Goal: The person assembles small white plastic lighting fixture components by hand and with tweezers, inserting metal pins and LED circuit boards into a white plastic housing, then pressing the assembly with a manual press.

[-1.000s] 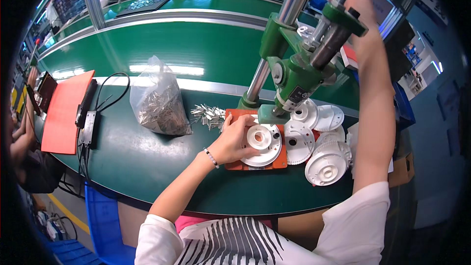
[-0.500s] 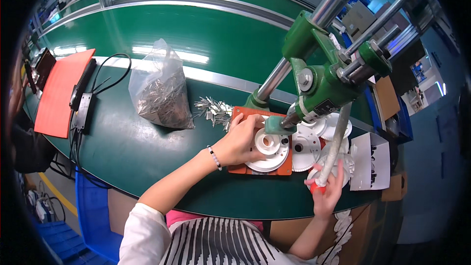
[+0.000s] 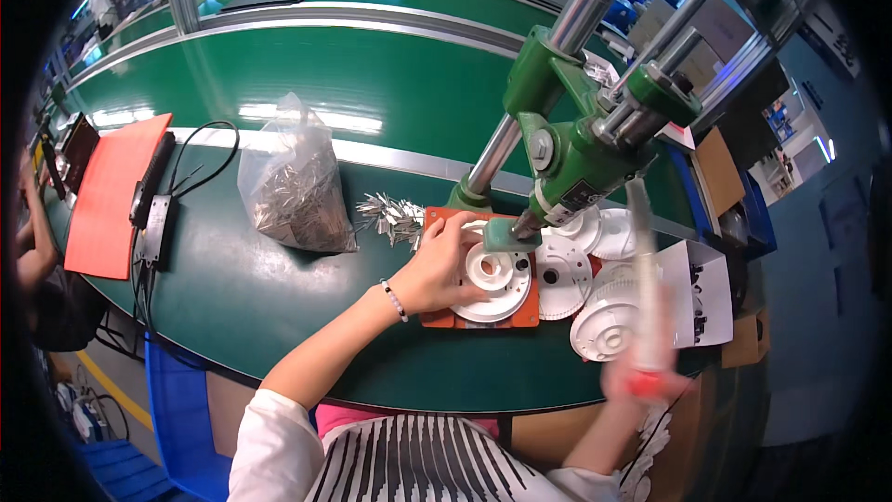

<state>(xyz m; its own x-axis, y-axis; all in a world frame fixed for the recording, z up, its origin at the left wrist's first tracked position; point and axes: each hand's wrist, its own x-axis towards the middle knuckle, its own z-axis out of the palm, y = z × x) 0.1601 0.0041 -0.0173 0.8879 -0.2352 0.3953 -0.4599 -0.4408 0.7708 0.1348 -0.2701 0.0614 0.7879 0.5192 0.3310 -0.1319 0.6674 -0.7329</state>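
Observation:
My left hand (image 3: 435,270) is closed around the left rim of a white plastic wheel (image 3: 487,301), which lies on an orange plate (image 3: 441,320) on the bench. Over the wheel's far right edge stands the pale green pressing block (image 3: 503,234) of a green hand press (image 3: 578,163); whether it touches the wheel I cannot tell. At the right, my right hand (image 3: 630,383) is smeared by motion but is around the red end of the press lever (image 3: 646,297). A bead bracelet (image 3: 394,301) circles my left wrist.
More white wheels (image 3: 609,327) lie right of the plate, beside a white box (image 3: 699,293) with small black parts. Left of the press are loose metal pins (image 3: 390,218) and a plastic bag (image 3: 297,191) full of them. An orange sheet (image 3: 113,200) and cables lie far left.
My right hand has swung the lever's red end to the right and toward me. My left hand stays on the wheel. The whole view has shifted slightly.

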